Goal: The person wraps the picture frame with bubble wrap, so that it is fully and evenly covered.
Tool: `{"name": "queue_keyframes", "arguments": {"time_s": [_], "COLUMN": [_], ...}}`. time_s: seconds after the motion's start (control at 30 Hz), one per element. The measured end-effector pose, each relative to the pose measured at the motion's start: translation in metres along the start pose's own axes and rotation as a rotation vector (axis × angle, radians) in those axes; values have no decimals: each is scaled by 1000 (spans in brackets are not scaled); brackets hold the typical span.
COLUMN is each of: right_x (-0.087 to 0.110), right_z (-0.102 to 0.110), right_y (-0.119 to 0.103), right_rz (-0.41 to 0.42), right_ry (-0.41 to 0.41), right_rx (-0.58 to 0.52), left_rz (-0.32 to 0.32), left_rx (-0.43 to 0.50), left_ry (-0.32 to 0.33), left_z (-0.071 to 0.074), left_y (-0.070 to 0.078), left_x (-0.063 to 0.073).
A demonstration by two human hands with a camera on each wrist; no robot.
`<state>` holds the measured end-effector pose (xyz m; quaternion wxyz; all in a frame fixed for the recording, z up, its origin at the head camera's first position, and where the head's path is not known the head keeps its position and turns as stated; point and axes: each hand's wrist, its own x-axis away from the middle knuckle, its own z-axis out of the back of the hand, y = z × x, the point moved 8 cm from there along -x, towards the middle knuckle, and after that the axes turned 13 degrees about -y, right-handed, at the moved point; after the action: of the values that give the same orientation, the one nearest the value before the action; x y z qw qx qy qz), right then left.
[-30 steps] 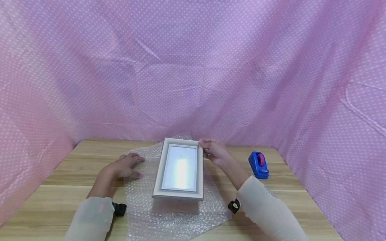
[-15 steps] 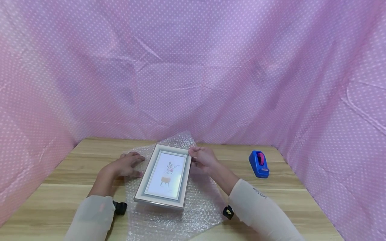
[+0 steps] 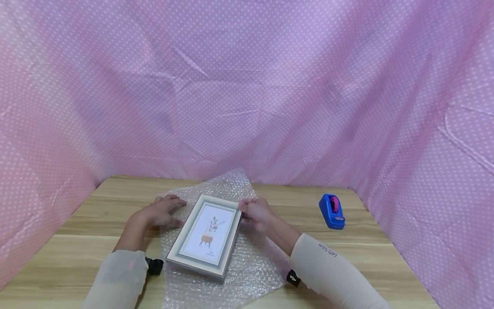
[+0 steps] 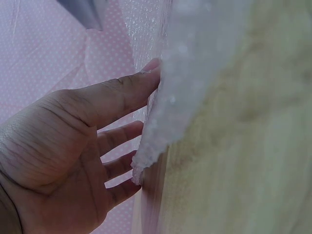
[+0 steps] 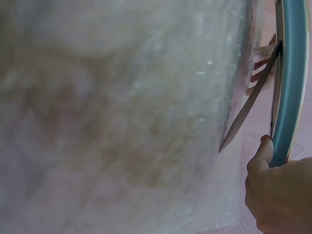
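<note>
My right hand (image 3: 257, 214) grips the picture frame (image 3: 206, 234) by its top right corner, thumb on the front. The frame has a pale border and a print of a plant in an orange pot on legs. It slants over a sheet of bubble wrap (image 3: 256, 268). In the right wrist view, a support leg (image 5: 251, 100) sticks out from behind the frame (image 5: 294, 73), its tip close to the wrap. My left hand (image 3: 162, 211) rests at the wrap's left edge; in the left wrist view its fingers (image 4: 119, 97) are extended and touch the wrap (image 4: 180, 92).
A blue tape dispenser (image 3: 332, 212) with a pink roll stands to the right on the wooden table (image 3: 370, 257). Pink dotted cloth (image 3: 247, 94) hangs behind the table and along both sides.
My right hand has lowered the picture frame and brought it left and nearer, turning it slantwise. Glare has left the glass, so the print shows. The left hand has stayed put.
</note>
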<state>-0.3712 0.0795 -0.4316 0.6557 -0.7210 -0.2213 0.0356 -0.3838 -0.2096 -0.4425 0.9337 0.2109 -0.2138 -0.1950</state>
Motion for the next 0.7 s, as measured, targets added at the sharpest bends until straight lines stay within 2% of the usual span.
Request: {"name": "queue_keyframes", "arguments": {"time_s": [0.33,0.7], "right_x": [-1,-5], "right_z": [0,3], "right_y": [16,14], "right_rz": [-21,-33], "right_ry": [-4,3], "right_rx": [41,42], "left_rz": [8,2], "left_rx": [-11,5], "left_ry": [2,1], "left_z": [-1,-2], "left_y": [2,0], "left_x": [2,0]}}
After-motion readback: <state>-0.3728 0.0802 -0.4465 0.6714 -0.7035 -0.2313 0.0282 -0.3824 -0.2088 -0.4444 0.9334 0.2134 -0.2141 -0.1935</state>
